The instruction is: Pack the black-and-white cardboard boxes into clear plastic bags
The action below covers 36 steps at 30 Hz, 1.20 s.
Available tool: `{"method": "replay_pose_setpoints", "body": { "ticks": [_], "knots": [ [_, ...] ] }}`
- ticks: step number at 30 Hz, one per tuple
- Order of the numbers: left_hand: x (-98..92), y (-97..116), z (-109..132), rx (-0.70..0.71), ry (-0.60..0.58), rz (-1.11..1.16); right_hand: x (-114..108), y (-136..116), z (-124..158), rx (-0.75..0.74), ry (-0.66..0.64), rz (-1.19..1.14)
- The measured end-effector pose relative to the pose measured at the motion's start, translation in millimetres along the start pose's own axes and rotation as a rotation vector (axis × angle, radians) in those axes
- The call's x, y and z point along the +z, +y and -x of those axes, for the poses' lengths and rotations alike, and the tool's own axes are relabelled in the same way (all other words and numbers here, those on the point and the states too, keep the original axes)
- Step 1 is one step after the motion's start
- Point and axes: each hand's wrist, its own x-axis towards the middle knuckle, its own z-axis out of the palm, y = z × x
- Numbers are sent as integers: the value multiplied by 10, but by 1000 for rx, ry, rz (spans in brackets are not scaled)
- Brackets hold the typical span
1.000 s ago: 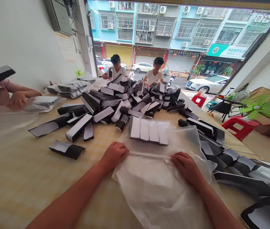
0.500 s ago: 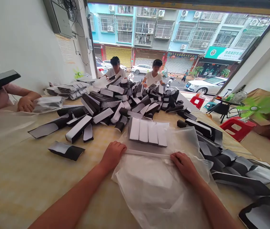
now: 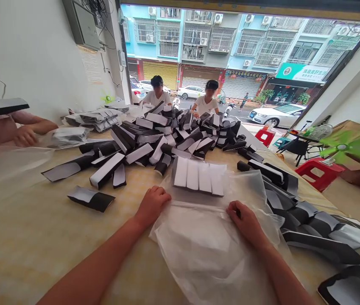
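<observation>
My left hand (image 3: 152, 206) and my right hand (image 3: 245, 223) rest on the sealing strip of a clear plastic bag (image 3: 199, 250), pinching its edge from either side. Just beyond the strip, several white-topped black boxes (image 3: 199, 178) lie side by side on the bag's far flap. Neither hand touches them. The bag's lower part looks cloudy and crumpled under my forearms. Loose black sleeves with white faces (image 3: 319, 220) lie to the right of my right hand.
A large heap of black-and-white boxes (image 3: 167, 135) fills the yellow checked table (image 3: 33, 199) ahead. Two people sit beyond it, and a person at left (image 3: 23, 135) handles a silver packet. Stacked silver packets (image 3: 92, 117) lie at the far left. A red stool (image 3: 319, 173) stands at right.
The view has shifted slightly. My fingers have moved a little on the bag's strip, which now sags more. The person at left has moved the silver packet a little.
</observation>
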Motion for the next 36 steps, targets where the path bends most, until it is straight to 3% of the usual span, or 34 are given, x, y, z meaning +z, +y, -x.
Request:
{"method": "replay_pose_setpoints", "body": {
  "ticks": [5, 12, 16, 23, 31, 36],
  "knots": [
    [-50, 24, 2, 101, -32, -88, -16, 38, 21, -130, -23, 25],
    [-194, 192, -188, 159, -268, -244, -93, 112, 87, -274, 26, 247],
    [-122, 188, -197, 100, -233, -229, -86, 108, 79, -308, 49, 312],
    [-116, -53, -114, 132, -202, -28, -32, 196, 40, -251, 31, 215],
    [8, -73, -115, 131, -87, -58, -62, 138, -4, -108, -5, 86],
    [77, -103, -106, 103, -40, -46, -58, 134, -15, -97, 6, 106]
  ]
}}
